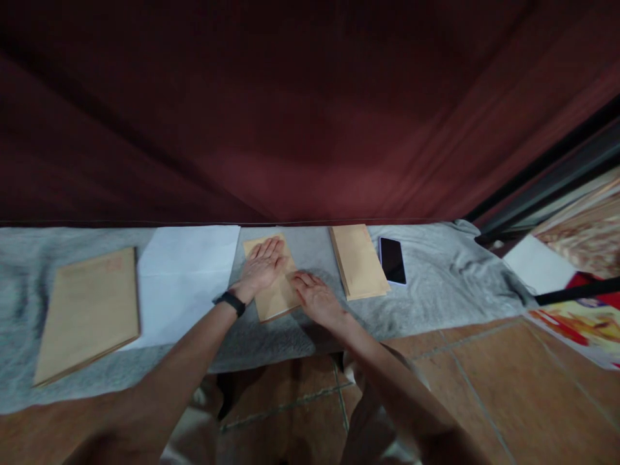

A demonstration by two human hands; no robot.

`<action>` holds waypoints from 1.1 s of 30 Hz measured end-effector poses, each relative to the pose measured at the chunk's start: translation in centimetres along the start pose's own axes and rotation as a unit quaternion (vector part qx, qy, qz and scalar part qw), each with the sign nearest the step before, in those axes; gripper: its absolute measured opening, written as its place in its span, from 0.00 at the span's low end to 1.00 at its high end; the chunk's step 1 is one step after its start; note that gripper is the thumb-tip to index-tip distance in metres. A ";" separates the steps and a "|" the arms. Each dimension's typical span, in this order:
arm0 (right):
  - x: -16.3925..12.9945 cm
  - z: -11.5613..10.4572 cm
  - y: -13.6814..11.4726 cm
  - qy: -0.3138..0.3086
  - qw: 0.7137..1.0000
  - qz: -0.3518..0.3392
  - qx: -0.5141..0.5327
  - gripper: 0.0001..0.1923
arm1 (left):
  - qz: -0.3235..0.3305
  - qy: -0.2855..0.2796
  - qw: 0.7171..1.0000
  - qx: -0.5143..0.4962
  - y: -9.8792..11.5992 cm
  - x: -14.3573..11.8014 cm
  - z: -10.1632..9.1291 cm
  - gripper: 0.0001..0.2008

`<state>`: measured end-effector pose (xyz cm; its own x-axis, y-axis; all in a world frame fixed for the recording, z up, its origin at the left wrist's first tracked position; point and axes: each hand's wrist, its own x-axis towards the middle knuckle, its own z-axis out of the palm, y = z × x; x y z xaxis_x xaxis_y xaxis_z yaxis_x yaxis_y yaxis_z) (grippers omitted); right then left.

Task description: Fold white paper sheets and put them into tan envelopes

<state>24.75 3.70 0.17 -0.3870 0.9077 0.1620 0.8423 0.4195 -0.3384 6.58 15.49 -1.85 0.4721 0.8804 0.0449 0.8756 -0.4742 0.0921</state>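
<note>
Fingers of left hand [261, 263] flat, extended on brown envelope [276, 298]; right hand [317, 298] pressing its edge, gripping nothing.

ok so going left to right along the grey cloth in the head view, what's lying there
large brown envelope → white paper sheet → left hand flat on the small brown envelope → right hand at that envelope's right edge → stack of brown envelopes → black phone

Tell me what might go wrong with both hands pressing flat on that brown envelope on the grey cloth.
The grey cloth lies loose and wrinkled, so it could bunch under the left hand and right hand, creasing the envelope. The phone beside the envelope stack might get nudged.
</note>
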 end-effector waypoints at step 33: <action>2.4 -0.5 3.5 -0.006 0.988 0.080 0.130 0.15 | 0.138 0.010 0.989 -0.050 4.9 -7.3 1.5 0.31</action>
<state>26.99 7.36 -0.19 -0.2615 0.9622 0.0765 0.7695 0.2557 -0.5852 7.54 6.72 -3.20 0.6882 0.7183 0.1020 0.6990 -0.6941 0.1722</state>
